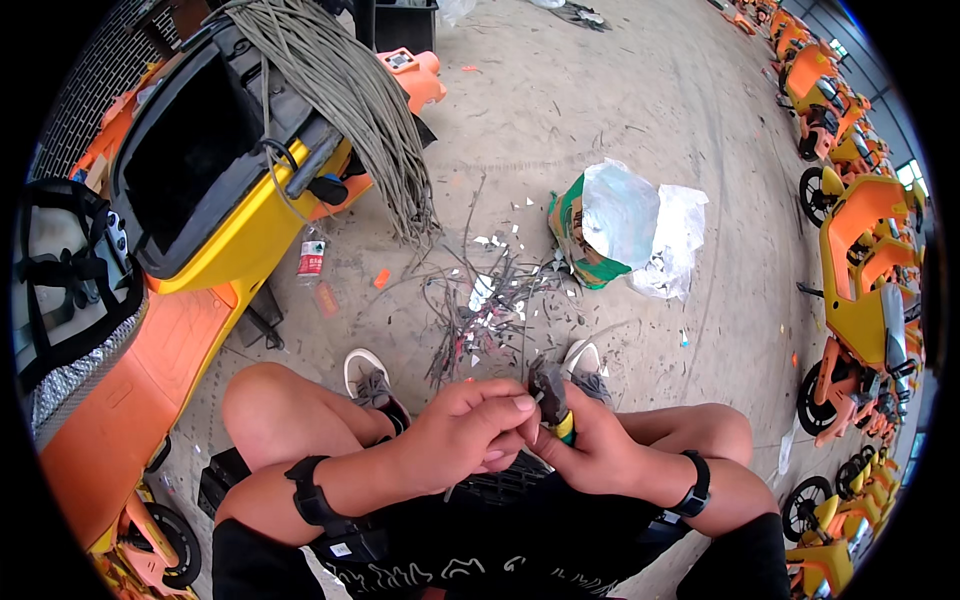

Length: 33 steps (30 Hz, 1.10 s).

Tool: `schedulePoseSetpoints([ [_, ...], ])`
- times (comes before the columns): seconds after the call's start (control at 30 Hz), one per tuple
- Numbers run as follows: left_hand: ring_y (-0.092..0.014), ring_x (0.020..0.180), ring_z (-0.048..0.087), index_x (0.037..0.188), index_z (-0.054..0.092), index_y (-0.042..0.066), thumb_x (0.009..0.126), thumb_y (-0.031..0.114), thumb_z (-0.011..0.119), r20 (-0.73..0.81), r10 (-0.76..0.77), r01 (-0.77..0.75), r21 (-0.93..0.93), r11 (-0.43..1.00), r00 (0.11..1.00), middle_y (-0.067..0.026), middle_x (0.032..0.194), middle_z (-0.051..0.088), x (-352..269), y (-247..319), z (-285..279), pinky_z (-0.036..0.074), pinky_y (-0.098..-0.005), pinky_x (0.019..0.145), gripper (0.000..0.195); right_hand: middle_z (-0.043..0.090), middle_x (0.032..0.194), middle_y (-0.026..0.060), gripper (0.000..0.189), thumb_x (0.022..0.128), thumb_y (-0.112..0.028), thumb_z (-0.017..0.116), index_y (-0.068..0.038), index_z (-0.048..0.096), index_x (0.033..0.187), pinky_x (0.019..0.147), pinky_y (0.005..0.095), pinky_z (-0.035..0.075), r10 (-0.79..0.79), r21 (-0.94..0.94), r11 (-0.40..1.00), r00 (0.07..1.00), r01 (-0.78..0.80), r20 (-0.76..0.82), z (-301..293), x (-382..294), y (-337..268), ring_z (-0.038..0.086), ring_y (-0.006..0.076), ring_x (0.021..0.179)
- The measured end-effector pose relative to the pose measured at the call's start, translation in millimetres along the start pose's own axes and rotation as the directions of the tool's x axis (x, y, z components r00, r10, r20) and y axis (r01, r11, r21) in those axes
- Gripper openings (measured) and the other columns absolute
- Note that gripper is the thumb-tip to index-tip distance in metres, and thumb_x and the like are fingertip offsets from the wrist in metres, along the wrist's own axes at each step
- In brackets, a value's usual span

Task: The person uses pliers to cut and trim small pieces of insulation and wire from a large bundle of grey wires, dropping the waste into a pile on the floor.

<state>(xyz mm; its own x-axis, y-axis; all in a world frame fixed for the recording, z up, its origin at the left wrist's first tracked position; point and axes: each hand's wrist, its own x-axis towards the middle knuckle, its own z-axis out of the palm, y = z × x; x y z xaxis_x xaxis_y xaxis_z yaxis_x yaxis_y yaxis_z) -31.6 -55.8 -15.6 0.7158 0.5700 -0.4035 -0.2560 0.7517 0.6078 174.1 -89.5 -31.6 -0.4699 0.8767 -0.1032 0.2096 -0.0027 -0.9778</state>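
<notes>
My right hand (600, 450) grips pliers (551, 390) with dark metal jaws and a yellow-and-green handle. The jaws point away from me, right beside the fingertips of my left hand (472, 427). Those left fingers are pinched together around a thin cable (538, 397); most of it is hidden by the hand, and a short grey end shows below. Both hands meet above my lap, between my knees. On the floor past my shoes lies a heap of cut wire scraps (480, 322), mixed with bits of white paper.
A yellow and orange scooter (217, 255) stands at left, a thick bundle of grey cables (345, 112) draped over it. Beyond the scraps sit an open green-and-brown sack (589, 232) and a clear plastic bag (671, 247). A plastic bottle (311, 259) lies near the scooter. More scooters (862, 277) line the right.
</notes>
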Motion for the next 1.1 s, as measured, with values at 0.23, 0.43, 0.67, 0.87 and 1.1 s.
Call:
schedulePoseSetpoints([
  [0.23, -0.01, 0.046, 0.034, 0.085, 0.054, 0.003, 0.105, 0.025, 0.043, 0.092, -0.047, 0.061, -0.152, 0.987, 0.995, -0.0003, 0.058, 0.037, -4, 0, 0, 0.027, -0.0264, 0.047, 0.031, 0.064, 0.091, 0.0132, 0.027, 0.096, -0.013, 0.067, -0.002, 0.049, 0.113, 0.072, 0.0334, 0.05, -0.05, 0.007, 0.999, 0.997, 0.05, 0.052, -1, 0, 8, 0.062, 0.0194, 0.081],
  [0.43, -0.009, 0.047, 0.033, 0.085, 0.054, 0.004, 0.105, 0.025, 0.043, 0.087, -0.039, 0.05, -0.129, 0.99, 0.995, 0.0007, 0.057, 0.036, -3, -1, -1, 0.027, -0.0262, 0.047, 0.031, 0.065, 0.093, 0.0145, 0.031, 0.095, -0.01, 0.067, -0.001, 0.049, 0.118, 0.073, 0.0343, 0.051, -0.06, -0.014, 0.998, 0.998, 0.06, 0.01, 0, 1, 5, 0.066, 0.0254, 0.083],
  [0.67, -0.008, 0.05, 0.038, 0.09, 0.06, 0.002, 0.104, 0.021, 0.051, 0.055, 0.061, -0.061, -0.007, 0.998, 0.997, 0.002, 0.059, 0.041, 1, -5, -6, 0.032, -0.0258, 0.049, 0.025, 0.066, 0.096, 0.017, 0.036, 0.094, -0.007, 0.066, 0.0, 0.049, 0.124, 0.075, 0.0371, 0.053, -0.02, -0.1, 0.995, 1.0, 0.019, -0.015, -1, 1, 3, 0.069, 0.0323, 0.089],
  [0.87, -0.018, 0.055, 0.056, 0.092, 0.064, 0.0, 0.093, 0.017, 0.065, 0.237, 0.621, -0.393, 0.911, 0.124, 0.747, -0.003, 0.062, 0.045, 6, -1, -14, 0.044, -0.0324, 0.051, 0.017, 0.066, 0.089, 0.0208, 0.038, 0.096, -0.012, 0.064, 0.0, 0.046, 0.127, 0.071, 0.0397, 0.053, 0.124, -0.179, 0.975, 0.991, -0.131, -0.048, -4, 2, -6, 0.069, 0.0363, 0.082],
  [1.1, -0.02, 0.057, 0.06, 0.095, 0.068, 0.0, 0.078, 0.008, 0.073, 0.521, 0.587, -0.174, 0.82, -0.545, 0.62, -0.0053, 0.072, 0.06, 3, -4, -12, 0.045, -0.0347, 0.05, 0.02, 0.065, 0.083, 0.0208, 0.037, 0.096, -0.014, 0.063, 0.0, 0.048, 0.127, 0.067, 0.0398, 0.051, 0.19, -0.171, 0.966, 0.98, -0.196, -0.049, -5, -1, -3, 0.067, 0.0363, 0.074],
])
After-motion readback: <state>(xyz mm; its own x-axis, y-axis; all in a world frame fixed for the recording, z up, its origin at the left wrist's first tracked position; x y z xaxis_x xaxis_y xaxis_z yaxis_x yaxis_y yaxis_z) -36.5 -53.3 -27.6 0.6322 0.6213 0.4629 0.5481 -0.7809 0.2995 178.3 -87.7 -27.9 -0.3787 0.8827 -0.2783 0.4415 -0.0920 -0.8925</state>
